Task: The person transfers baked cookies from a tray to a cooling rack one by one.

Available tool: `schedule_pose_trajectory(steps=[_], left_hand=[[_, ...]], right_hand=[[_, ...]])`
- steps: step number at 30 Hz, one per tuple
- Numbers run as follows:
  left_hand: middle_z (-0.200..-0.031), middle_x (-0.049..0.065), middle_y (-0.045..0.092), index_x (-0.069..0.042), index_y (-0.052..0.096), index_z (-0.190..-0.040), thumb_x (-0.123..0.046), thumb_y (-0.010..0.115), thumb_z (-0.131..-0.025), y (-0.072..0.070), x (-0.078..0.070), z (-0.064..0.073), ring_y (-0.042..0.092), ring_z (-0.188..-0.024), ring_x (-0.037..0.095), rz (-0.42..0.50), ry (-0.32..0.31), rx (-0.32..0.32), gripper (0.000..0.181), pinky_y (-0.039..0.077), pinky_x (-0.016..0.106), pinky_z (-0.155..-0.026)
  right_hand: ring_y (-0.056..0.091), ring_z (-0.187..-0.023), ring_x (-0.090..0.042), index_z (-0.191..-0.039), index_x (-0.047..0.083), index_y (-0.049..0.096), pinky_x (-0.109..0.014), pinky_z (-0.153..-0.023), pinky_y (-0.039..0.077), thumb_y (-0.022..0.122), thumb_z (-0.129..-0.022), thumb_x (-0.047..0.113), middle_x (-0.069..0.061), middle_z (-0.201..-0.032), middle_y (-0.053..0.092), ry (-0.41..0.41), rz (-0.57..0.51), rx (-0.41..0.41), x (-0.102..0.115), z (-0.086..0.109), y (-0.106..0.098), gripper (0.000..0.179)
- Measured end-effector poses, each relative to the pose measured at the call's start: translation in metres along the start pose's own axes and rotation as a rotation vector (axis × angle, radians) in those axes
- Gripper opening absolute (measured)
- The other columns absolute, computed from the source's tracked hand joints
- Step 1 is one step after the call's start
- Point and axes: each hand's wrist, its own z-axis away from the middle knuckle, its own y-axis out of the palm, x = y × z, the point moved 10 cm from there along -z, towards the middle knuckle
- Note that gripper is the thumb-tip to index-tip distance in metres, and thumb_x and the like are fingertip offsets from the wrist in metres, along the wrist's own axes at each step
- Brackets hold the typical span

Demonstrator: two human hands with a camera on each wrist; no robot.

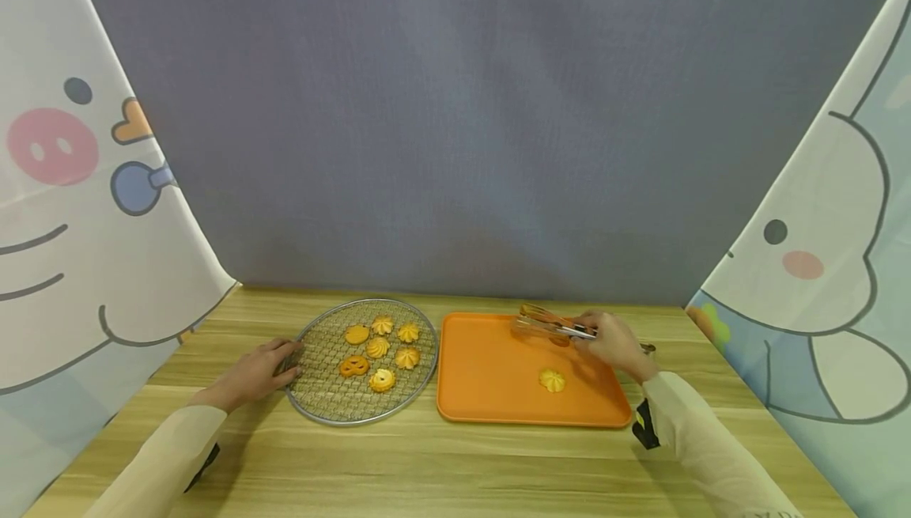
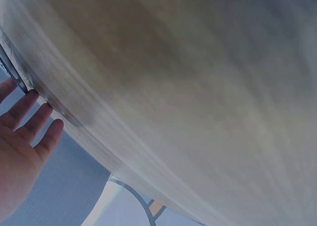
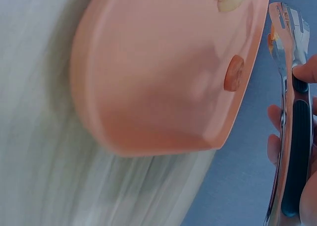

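Note:
My right hand (image 1: 610,342) grips metal tongs (image 3: 298,117) with black handle pads, held above the orange tray (image 1: 491,411). A small orange-yellow piece (image 3: 271,39) shows at the tong tips; its shape is mostly hidden. On the tray lie a yellow flower-shaped cookie (image 1: 552,380) and a round brown cookie (image 3: 234,73), the latter partly behind the tongs in the head view. My left hand (image 1: 252,376) touches the left rim of a round mesh rack (image 1: 320,399), its fingers extended in the left wrist view. The rack bears several cookies, among them a pretzel-shaped cookie (image 1: 353,366).
Rack and tray stand side by side on a wood-grain table (image 1: 398,463), a narrow gap between them. A grey cloth (image 1: 455,122) rises behind the table. Printed cartoon curtains (image 1: 85,265) hang at both sides.

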Motion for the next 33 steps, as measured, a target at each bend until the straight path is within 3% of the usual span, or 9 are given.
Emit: schedule_pose_trajectory(steps=[14, 21, 30, 33], left_hand=[[-0.112, 0.022, 0.057, 0.003, 0.057, -0.117, -0.022, 0.065, -0.085, -0.001, -0.001, 0.002, 0.059, -0.095, 0.041, 0.007, 0.005, -0.006, 0.041, 0.051, 0.052, -0.074], [-0.105, 0.022, 0.057, 0.005, 0.057, -0.113, -0.024, 0.064, -0.085, -0.003, -0.004, 0.002, 0.060, -0.086, 0.039, 0.013, 0.108, -0.084, 0.041, 0.051, 0.048, -0.065], [-0.111, 0.023, 0.057, 0.004, 0.057, -0.116, -0.019, 0.066, -0.084, -0.001, -0.002, 0.001, 0.059, -0.095, 0.041, 0.014, 0.009, -0.009, 0.041, 0.051, 0.051, -0.073], [-0.111, 0.022, 0.057, 0.004, 0.057, -0.117, -0.019, 0.066, -0.084, -0.001, -0.003, 0.001, 0.059, -0.095, 0.040, 0.009, 0.006, -0.002, 0.041, 0.051, 0.051, -0.075]], right_hand=[[0.062, -0.074, -0.019, -0.104, 0.002, 0.069, -0.030, -0.059, 0.047, 0.073, -0.074, 0.013, -0.012, -0.102, 0.066, -0.078, 0.002, 0.044, 0.035, -0.009, 0.011, 0.032], [0.062, -0.073, -0.019, -0.102, 0.002, 0.069, -0.032, -0.060, 0.048, 0.074, -0.075, 0.014, -0.013, -0.104, 0.065, -0.128, 0.006, 0.060, 0.055, -0.015, 0.018, 0.031], [0.056, -0.056, -0.007, -0.091, 0.008, 0.073, -0.023, -0.051, 0.042, 0.072, -0.077, 0.015, -0.011, -0.108, 0.065, -0.146, -0.035, 0.105, 0.079, -0.027, 0.033, 0.016], [0.064, -0.073, -0.015, -0.096, 0.008, 0.072, -0.029, -0.063, 0.051, 0.071, -0.078, 0.017, -0.011, -0.111, 0.064, -0.174, -0.020, 0.107, 0.091, -0.031, 0.036, 0.020]])
